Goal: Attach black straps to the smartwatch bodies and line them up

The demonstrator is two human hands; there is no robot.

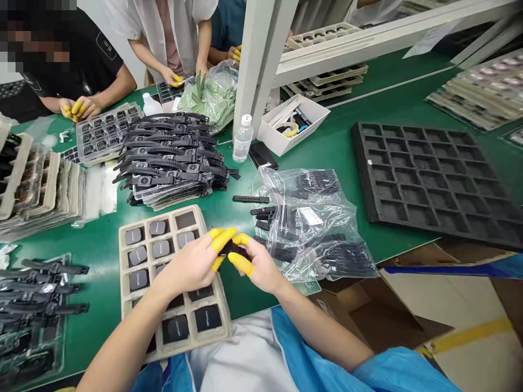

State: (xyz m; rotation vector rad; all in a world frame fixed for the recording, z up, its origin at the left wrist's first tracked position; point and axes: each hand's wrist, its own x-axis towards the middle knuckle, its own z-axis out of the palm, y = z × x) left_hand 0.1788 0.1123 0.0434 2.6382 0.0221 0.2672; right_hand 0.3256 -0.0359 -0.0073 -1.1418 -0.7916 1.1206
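My left hand [190, 265] and my right hand [261, 268], both wearing yellow finger cots, meet above the right edge of a beige tray. Between their fingertips they pinch a small dark piece [229, 249], apparently a watch body; the fingers cover much of it. Beneath my left hand and forearm lies the beige compartment tray [124, 305]. Several of its pockets hold dark, rounded-square watch bodies [139, 279] with pale lettering. Just right of my right hand are clear plastic bags [347, 218] full of black watch straps [281, 250], a few of them poking out.
Stacked trays with strapped watches [171, 158] stand behind the beige tray; more watches [36, 294] lie left. A bottle [243, 139], phone [263, 156] and white box [292, 128] sit near a post [259, 60]. A black foam tray [433, 169] lies right. Co-workers [93, 81] work opposite.
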